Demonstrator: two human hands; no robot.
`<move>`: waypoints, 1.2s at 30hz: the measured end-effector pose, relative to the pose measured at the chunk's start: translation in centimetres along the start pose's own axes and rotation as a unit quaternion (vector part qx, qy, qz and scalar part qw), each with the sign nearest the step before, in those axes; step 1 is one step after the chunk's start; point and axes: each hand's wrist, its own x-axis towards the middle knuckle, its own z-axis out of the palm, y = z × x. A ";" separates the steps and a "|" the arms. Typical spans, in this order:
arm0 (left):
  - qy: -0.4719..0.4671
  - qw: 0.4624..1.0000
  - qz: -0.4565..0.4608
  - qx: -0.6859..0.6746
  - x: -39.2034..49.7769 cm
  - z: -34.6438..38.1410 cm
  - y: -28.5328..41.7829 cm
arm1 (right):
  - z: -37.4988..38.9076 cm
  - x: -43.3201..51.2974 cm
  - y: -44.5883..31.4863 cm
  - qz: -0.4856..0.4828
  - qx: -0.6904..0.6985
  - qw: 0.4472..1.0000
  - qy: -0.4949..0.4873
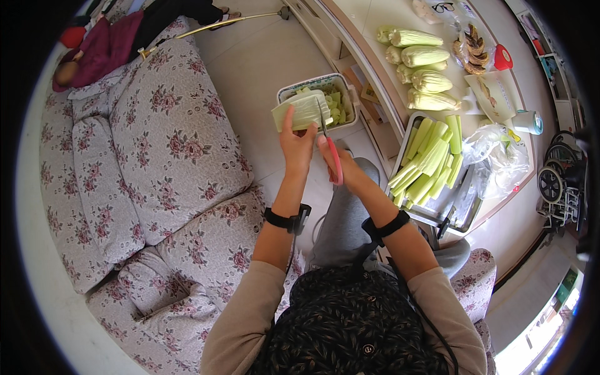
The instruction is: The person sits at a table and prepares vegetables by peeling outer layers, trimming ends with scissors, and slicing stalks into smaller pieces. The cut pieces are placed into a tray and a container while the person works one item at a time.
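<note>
My left hand [297,143] holds a wide, pale green vegetable piece [300,110] over a plastic basket [351,96]. Cut green pieces [336,108] lie inside the basket. In my right hand [340,164] is a pair of scissors with pink handles [335,161]; its blades meet the right end of the held piece. To the right, a metal tray [471,213] carries a pile of long green vegetable strips [431,157] and a knife with a black handle [444,227]. Several whole pale green vegetables [424,56] lie on the table behind the tray.
On the table [379,14] are brown bananas [473,51], glasses [443,7], clear plastic bags [497,154] and a light blue and white cup [528,123]. A flowered sofa [187,140] fills the left, where a person [112,42] lies near a walking stick [211,24]. A wheelchair [562,183] stands far right.
</note>
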 end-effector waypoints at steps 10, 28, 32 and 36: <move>-0.004 1.000 -0.001 0.008 0.3 -0.2 -1.1 | -0.7 0.8 -0.9 0.010 -0.076 0.997 0.016; -0.026 0.998 -0.054 -0.006 1.7 -1.1 -2.4 | -0.5 4.8 -1.2 -0.008 -0.058 0.998 0.020; -0.037 0.999 -0.037 -0.012 1.9 -1.7 -3.2 | -0.7 5.3 -1.2 0.011 -0.079 0.997 0.020; 0.005 1.000 0.002 -0.008 2.1 -2.7 -2.3 | -1.2 4.7 -0.9 0.036 -0.020 0.999 0.034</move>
